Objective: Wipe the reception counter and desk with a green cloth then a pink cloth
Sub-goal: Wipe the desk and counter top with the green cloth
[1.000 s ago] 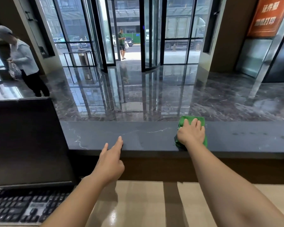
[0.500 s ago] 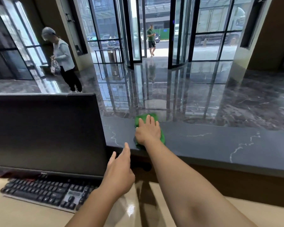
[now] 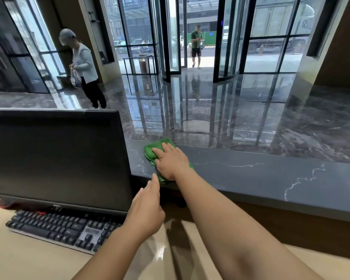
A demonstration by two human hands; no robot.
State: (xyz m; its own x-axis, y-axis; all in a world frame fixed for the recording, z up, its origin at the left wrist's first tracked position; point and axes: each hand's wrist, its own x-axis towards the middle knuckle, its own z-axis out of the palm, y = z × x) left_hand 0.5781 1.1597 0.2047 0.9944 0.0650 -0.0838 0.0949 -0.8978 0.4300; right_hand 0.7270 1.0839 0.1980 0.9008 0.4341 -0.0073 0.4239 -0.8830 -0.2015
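Reception lobby, centre frame | right hand (image 3: 170, 162) presses flat on the green cloth (image 3: 157, 147) atop the dark stone surface (image 3: 251, 174), grip wide, clasping nothing | left hand (image 3: 148, 209) hovers open just below | best practice: even pressure, overlapping passes, clear of the monitor (image 3: 55, 158) at left.

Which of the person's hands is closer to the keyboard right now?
Left. The left hand is just right of the keyboard; the right hand presses the green cloth up on the counter.
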